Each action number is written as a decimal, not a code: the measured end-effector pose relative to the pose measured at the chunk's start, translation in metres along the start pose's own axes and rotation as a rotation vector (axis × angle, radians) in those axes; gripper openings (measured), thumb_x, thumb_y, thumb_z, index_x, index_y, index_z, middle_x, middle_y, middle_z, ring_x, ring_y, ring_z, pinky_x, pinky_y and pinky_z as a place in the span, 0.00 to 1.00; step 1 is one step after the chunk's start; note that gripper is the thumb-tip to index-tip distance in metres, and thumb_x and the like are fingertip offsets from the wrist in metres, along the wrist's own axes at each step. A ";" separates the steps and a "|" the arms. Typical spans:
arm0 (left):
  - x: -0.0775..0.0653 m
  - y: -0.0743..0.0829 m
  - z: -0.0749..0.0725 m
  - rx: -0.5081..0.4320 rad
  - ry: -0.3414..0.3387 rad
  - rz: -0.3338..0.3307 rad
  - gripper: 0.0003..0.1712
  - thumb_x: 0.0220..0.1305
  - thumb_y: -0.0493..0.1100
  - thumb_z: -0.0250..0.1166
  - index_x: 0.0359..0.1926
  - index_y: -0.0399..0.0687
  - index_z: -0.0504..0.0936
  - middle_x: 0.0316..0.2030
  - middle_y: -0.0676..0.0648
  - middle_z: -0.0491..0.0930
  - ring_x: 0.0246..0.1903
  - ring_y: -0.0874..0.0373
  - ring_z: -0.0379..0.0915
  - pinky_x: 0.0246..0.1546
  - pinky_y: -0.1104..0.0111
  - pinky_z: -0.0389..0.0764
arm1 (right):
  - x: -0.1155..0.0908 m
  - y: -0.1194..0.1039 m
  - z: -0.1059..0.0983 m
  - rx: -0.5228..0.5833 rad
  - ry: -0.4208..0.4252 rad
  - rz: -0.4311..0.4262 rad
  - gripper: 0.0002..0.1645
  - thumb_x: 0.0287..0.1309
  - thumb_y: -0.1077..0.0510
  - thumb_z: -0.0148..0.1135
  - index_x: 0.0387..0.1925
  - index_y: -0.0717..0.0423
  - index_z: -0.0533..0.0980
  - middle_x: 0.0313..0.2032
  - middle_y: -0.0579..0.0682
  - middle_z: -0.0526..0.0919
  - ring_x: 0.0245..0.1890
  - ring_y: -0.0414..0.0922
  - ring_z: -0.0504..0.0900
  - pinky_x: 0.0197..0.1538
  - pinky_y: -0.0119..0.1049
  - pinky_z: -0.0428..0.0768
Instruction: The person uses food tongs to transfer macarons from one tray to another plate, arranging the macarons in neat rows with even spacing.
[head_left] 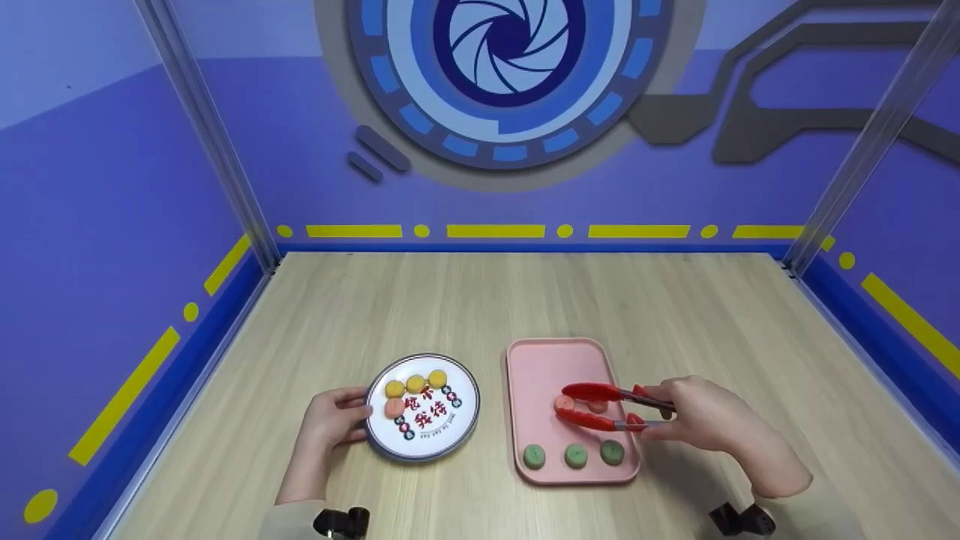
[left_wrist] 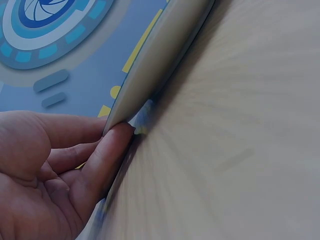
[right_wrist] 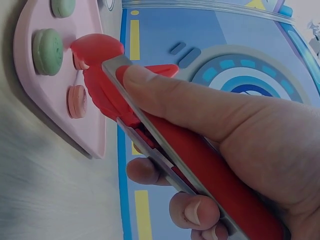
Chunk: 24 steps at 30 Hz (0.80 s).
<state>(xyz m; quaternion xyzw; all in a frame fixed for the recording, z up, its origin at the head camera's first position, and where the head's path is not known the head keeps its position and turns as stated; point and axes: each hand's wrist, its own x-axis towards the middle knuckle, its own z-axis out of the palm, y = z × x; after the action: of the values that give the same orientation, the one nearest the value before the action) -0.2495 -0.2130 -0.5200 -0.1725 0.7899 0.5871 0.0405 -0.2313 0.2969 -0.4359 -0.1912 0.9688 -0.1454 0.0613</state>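
Note:
My left hand [head_left: 328,420] pinches the left rim of a white plate [head_left: 463,411] between thumb and fingers; the left wrist view shows the plate's underside [left_wrist: 165,55]. Three yellow macarons [head_left: 415,384] and a pink macaron [head_left: 394,407] lie on it. Red-tipped tongs [head_left: 592,391] are gripped in my right hand [head_left: 694,412], over a pink tray [head_left: 555,364]. Their tips stand on either side of a pink macaron [head_left: 564,403]; whether both touch it I cannot tell. Another pink macaron [head_left: 598,406] sits between the tongs' arms. Three green macarons [head_left: 576,455] line the tray's near end.
Plate and tray stand side by side on a light wooden table [head_left: 420,300], with a gap between them. Blue-purple panels [head_left: 285,150] enclose the table at the back and both sides, joined by metal corner posts [head_left: 217,142].

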 end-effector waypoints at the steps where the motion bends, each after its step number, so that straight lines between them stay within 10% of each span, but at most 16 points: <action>1: 0.000 0.000 0.000 0.000 -0.002 0.003 0.24 0.66 0.28 0.64 0.63 0.29 0.77 0.54 0.30 0.81 0.33 0.59 0.83 0.30 0.67 0.90 | 0.000 0.000 0.000 -0.001 0.001 -0.003 0.34 0.47 0.44 0.81 0.54 0.57 0.85 0.28 0.42 0.82 0.26 0.38 0.70 0.28 0.30 0.69; 24: 0.001 0.001 -0.001 0.001 -0.006 0.002 0.24 0.66 0.28 0.64 0.63 0.29 0.76 0.55 0.29 0.82 0.32 0.60 0.83 0.29 0.67 0.90 | 0.003 -0.013 -0.006 -0.006 0.042 -0.037 0.37 0.44 0.41 0.82 0.54 0.57 0.85 0.30 0.42 0.84 0.26 0.37 0.71 0.28 0.28 0.70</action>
<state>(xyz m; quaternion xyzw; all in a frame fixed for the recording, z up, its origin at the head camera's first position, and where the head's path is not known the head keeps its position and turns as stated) -0.2505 -0.2136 -0.5190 -0.1696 0.7903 0.5872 0.0424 -0.2303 0.2862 -0.4264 -0.2064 0.9666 -0.1475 0.0376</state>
